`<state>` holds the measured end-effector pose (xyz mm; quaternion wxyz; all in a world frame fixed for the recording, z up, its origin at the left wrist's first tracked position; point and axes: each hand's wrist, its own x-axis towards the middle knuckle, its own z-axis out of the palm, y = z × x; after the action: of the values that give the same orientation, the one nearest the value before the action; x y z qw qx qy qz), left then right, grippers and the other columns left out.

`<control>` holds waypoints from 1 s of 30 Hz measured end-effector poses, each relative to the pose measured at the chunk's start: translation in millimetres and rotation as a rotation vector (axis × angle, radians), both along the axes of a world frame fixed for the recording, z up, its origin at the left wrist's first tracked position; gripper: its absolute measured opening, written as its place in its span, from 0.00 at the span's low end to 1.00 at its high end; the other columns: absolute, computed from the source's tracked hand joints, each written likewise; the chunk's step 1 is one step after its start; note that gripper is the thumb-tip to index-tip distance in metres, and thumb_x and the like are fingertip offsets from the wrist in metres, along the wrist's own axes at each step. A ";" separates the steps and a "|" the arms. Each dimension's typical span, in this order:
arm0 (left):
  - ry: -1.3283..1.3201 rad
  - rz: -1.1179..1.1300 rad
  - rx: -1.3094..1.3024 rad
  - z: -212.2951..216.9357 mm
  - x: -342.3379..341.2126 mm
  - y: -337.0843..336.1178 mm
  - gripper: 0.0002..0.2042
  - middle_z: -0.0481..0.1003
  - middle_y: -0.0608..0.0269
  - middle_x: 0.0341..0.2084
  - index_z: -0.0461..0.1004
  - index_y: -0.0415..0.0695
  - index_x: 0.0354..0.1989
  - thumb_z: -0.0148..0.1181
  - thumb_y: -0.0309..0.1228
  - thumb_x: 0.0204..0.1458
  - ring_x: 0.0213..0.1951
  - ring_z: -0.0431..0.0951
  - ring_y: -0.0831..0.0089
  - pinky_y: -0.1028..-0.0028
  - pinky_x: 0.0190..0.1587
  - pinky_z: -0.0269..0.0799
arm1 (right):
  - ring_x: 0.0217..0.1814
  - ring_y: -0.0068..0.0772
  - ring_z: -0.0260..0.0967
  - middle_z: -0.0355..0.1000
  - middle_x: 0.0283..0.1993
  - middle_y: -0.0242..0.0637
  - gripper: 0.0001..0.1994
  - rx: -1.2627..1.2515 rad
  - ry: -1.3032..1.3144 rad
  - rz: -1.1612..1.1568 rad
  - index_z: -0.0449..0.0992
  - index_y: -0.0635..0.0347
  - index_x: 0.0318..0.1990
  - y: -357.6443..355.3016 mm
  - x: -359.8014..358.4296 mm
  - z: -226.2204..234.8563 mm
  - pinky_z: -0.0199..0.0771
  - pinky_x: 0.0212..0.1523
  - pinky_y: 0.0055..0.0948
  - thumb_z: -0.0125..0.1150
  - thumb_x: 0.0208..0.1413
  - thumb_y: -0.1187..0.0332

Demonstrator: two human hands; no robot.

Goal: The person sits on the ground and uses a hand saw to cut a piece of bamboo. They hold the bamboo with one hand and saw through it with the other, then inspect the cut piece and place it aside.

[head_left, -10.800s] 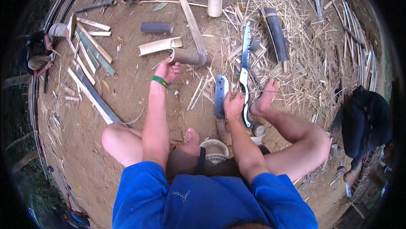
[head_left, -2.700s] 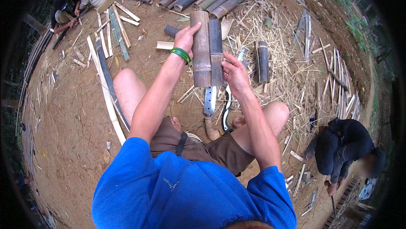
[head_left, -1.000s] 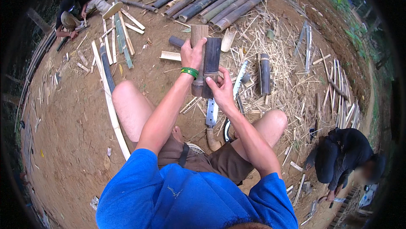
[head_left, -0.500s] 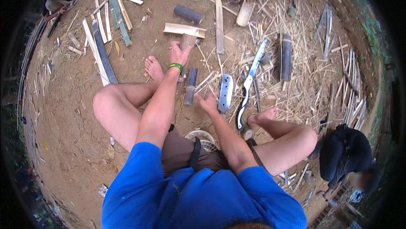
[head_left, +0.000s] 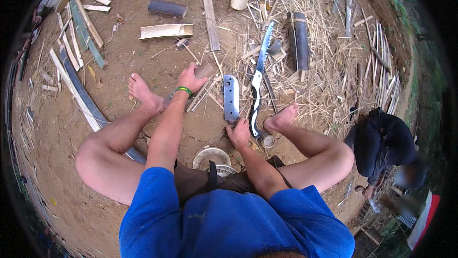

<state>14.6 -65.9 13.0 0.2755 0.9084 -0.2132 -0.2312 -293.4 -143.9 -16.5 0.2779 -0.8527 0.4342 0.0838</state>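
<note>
My left hand [head_left: 191, 79] is closed around a brown wooden piece [head_left: 204, 70]; its blunt end juts out past my fingers, and the rest is partly hidden by my hand and wrist. My right hand [head_left: 239, 131] is at the dark handle of a cleaver [head_left: 231, 97], fingers curled on it. The cleaver's shiny, broad blade with a row of holes lies on the ground, pointing away from me. Just right of it lies a pruning saw [head_left: 257, 84] with a black and white handle. Thin split sticks [head_left: 201, 97] lie between my left hand and the cleaver.
Ahead lie a split bamboo half [head_left: 166, 31], a dark bamboo tube [head_left: 167, 8] and a flat slat [head_left: 210, 17]. Another dark tube [head_left: 299, 41] rests among straw. Long bamboo strips [head_left: 86, 93] reach my left leg. A round basket [head_left: 210, 157] sits before me. Someone in dark clothes [head_left: 386, 139] crouches at right.
My left hand has drawn back toward me with the wooden piece. My right hand has moved to the cleaver's handle. The short dark tube beside my left forearm no longer shows. The view has shifted.
</note>
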 end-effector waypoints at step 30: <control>0.101 -0.023 -0.589 179.0 45.9 -34.0 0.36 0.76 0.45 0.54 0.67 0.31 0.63 0.67 0.46 0.52 0.55 0.75 0.65 0.70 0.60 0.68 | 0.50 0.65 0.74 0.69 0.52 0.64 0.25 -0.023 -0.007 -0.131 0.63 0.70 0.57 -132.1 69.6 -19.7 0.75 0.52 0.55 0.61 0.53 0.68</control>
<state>60.5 -99.8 191.9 0.5349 0.7741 -0.2676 -0.2073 -223.8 -276.0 -36.2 0.2745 -0.8259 0.4892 0.0577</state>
